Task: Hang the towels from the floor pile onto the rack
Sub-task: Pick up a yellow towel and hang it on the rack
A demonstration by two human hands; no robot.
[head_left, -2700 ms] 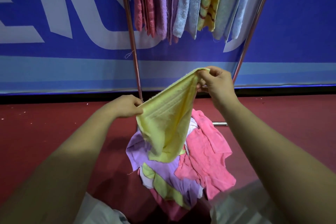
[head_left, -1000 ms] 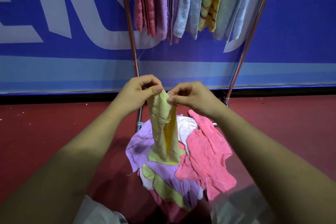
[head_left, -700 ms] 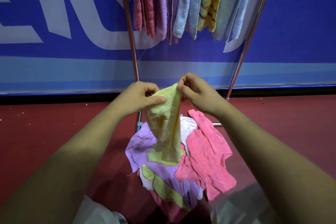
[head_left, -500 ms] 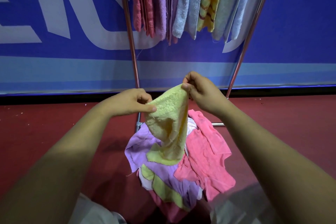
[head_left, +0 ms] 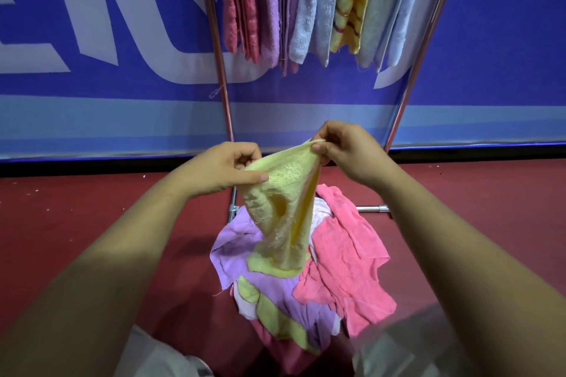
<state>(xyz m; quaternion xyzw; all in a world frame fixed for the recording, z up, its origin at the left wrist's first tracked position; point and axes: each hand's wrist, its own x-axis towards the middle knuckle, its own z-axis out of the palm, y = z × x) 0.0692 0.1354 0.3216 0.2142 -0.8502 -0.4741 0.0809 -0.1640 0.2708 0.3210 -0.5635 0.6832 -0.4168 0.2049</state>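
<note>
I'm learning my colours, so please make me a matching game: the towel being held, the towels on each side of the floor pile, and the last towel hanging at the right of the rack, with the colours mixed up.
Things
1. terry towel pinched by the left hand and the right hand
2. crumpled cloth towel on the right side of the floor pile
3. creased soft towel on the pile's left side
4. fluffy towel hanging at the right end of the metal rack

Colours
A. purple
B. light blue
C. yellow
D. pink

Pairs: 1-C, 2-D, 3-A, 4-B
</note>
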